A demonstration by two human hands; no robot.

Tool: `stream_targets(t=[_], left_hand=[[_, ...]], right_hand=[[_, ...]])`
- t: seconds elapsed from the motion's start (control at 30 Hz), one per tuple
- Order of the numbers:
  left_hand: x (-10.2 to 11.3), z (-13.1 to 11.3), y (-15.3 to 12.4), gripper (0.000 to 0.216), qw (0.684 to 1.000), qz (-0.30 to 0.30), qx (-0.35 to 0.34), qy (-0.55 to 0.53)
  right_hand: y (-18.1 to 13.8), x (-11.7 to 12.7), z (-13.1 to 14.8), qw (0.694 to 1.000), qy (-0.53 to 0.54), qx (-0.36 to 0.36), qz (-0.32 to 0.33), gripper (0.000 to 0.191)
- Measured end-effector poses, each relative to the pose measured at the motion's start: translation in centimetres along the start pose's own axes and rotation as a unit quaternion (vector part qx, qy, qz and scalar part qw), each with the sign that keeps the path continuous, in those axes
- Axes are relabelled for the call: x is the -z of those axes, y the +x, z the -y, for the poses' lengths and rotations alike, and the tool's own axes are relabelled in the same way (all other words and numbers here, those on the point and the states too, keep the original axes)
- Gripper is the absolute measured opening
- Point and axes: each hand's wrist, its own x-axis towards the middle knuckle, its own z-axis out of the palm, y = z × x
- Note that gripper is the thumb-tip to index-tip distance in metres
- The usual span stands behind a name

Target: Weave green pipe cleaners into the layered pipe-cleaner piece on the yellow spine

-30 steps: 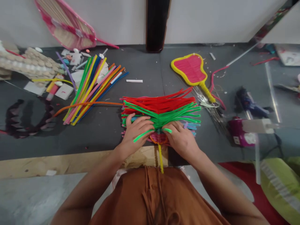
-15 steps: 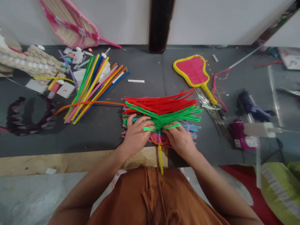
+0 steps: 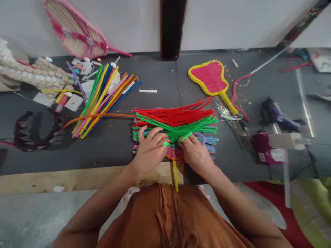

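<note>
In the head view, rows of folded pipe cleaners lie stacked in front of me, red ones (image 3: 165, 116) at the far side, green ones (image 3: 195, 124) nearer, blue and pink below. A yellow stem (image 3: 175, 175) extends from their middle toward my body. My left hand (image 3: 151, 148) is over the left of the stack, fingers bent, pinching one part of a bright green pipe cleaner (image 3: 185, 136). My right hand (image 3: 196, 151) grips the same strand just right of the stem line, with its end sticking up past the fingers. Both thumbs are largely hidden.
Loose coloured pipe cleaners (image 3: 103, 100) lie at the left, beside a dark headband (image 3: 22, 136). A pink fan with yellow edging (image 3: 210, 77) and metal wires (image 3: 232, 125) are at the right. Farther right are a blue glue gun (image 3: 275, 112) and a purple device (image 3: 261, 146).
The green strand's right end has tilted more upright, and less of its left end shows. My right hand has drawn slightly toward the middle. The whole view has shifted a little.
</note>
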Motion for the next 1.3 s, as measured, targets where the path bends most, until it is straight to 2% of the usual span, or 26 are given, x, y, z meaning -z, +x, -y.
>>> stream_targets(t=[0.3,0.63,0.97,1.13,1.3], left_hand=[[-0.4,-1.2,0.5,0.012,0.996,-0.003,0.086,0.003],[0.0,-0.5,0.5,0.017,0.995,0.013,0.089,-0.038],[-0.2,-0.1,0.2,0.013,0.996,0.02,0.076,-0.044],[-0.3,-0.1,0.2,0.012,0.994,0.037,0.083,-0.058],[-0.3,-0.2,0.3,0.017,0.993,0.041,0.098,-0.047]], right_hand=[[0.6,0.4,1.0,0.999,-0.016,-0.047,0.023,0.019],[0.4,0.6,0.9,0.999,0.007,-0.04,0.006,0.016],[0.2,0.1,0.3,0.998,0.045,-0.008,-0.049,0.017],[-0.1,0.4,-0.3,0.995,0.083,0.033,-0.043,0.019],[-0.2,0.8,0.2,0.996,0.086,0.003,-0.016,0.022]])
